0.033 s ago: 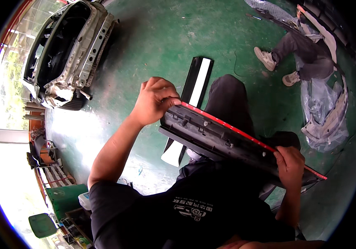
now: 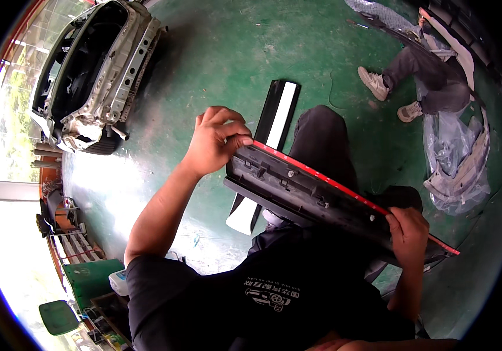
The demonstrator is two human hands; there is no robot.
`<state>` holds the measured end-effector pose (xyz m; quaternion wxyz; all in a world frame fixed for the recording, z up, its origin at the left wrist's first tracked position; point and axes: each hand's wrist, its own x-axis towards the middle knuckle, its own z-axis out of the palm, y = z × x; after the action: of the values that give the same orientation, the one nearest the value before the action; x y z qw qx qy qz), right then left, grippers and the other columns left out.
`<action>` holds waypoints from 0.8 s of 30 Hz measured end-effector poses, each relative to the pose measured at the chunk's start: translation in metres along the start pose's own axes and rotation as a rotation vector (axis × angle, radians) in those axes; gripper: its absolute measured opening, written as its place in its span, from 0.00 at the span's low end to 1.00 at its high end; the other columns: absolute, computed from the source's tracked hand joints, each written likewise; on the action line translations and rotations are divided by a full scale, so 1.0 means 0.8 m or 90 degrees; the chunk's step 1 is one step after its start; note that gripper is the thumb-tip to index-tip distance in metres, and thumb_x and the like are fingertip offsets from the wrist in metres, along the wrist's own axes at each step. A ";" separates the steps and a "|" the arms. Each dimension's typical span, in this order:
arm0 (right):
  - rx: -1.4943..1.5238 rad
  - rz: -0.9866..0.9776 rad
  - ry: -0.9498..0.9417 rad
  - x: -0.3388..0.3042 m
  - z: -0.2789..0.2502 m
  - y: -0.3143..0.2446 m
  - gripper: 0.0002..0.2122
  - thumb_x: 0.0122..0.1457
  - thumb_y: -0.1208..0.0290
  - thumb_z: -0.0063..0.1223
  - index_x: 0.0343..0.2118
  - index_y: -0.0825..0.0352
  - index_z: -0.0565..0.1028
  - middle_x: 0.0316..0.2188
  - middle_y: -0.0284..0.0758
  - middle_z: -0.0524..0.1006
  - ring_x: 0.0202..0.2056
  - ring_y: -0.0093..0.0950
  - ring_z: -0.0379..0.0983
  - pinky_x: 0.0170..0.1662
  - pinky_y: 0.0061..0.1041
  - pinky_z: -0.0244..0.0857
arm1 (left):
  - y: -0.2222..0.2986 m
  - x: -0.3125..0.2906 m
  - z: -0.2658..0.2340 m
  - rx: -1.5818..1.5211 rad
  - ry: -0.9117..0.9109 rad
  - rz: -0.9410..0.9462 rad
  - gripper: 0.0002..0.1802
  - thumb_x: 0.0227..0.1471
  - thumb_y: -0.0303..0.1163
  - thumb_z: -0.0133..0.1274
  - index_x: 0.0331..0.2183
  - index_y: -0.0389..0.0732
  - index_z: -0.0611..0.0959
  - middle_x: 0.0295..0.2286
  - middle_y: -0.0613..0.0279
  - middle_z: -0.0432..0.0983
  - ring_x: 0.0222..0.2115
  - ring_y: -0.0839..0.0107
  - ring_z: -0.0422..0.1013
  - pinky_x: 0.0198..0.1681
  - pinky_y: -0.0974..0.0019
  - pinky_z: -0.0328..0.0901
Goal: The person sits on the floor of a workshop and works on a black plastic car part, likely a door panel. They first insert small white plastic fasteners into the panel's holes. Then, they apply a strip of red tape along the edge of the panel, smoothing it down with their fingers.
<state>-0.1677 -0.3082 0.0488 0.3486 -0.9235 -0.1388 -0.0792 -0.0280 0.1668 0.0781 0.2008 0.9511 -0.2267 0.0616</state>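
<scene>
The long black trim panel (image 2: 321,199) was held across the lap, its axis running upper-left to lower-right, left hand (image 2: 216,140) pinching the upper end, right hand (image 2: 409,231) gripping the lower end.

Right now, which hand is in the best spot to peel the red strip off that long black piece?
Probably the left hand: its fingertips pinch the end of the red strip on the long black trim panel. The right hand clasps the panel's other end, steadying it.
</scene>
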 end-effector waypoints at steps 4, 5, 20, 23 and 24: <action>-0.014 0.015 -0.014 -0.003 -0.002 0.004 0.05 0.62 0.77 0.68 0.40 0.70 0.83 0.29 0.41 0.82 0.30 0.42 0.79 0.35 0.40 0.70 | -0.031 0.000 0.007 -0.275 -0.058 -0.147 0.03 0.63 0.30 0.69 0.39 0.45 0.92 0.39 0.63 0.85 0.45 0.65 0.79 0.55 0.57 0.70; -0.018 0.016 -0.018 -0.004 -0.002 0.007 0.05 0.63 0.77 0.68 0.40 0.70 0.83 0.29 0.41 0.82 0.30 0.42 0.79 0.35 0.40 0.70 | -0.033 -0.006 0.010 -0.350 -0.045 -0.193 0.02 0.66 0.25 0.67 0.40 0.39 0.91 0.38 0.62 0.86 0.42 0.69 0.80 0.51 0.63 0.74; 0.008 0.090 -0.032 -0.005 0.000 0.008 0.06 0.67 0.77 0.64 0.43 0.73 0.83 0.28 0.42 0.79 0.29 0.38 0.75 0.35 0.36 0.68 | -0.012 -0.029 0.040 -0.868 0.180 -0.387 0.11 0.74 0.33 0.59 0.47 0.36 0.88 0.42 0.59 0.88 0.47 0.71 0.79 0.57 0.65 0.71; 0.010 0.100 -0.020 -0.005 -0.001 0.005 0.06 0.66 0.77 0.65 0.43 0.72 0.84 0.28 0.42 0.80 0.29 0.39 0.76 0.36 0.37 0.69 | -0.011 -0.031 0.044 -0.828 0.167 -0.426 0.14 0.76 0.37 0.56 0.46 0.36 0.88 0.41 0.62 0.87 0.45 0.73 0.78 0.56 0.66 0.71; 0.005 0.099 -0.009 -0.007 0.001 0.006 0.06 0.65 0.76 0.66 0.42 0.71 0.84 0.28 0.42 0.80 0.29 0.40 0.77 0.35 0.38 0.69 | -0.013 -0.029 0.053 -0.783 0.153 -0.435 0.15 0.76 0.39 0.56 0.46 0.36 0.88 0.41 0.64 0.86 0.45 0.74 0.78 0.55 0.67 0.71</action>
<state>-0.1713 -0.3126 0.0439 0.3564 -0.9307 -0.0695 -0.0447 -0.0428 0.1675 0.0308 0.7326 0.6698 0.1143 -0.0393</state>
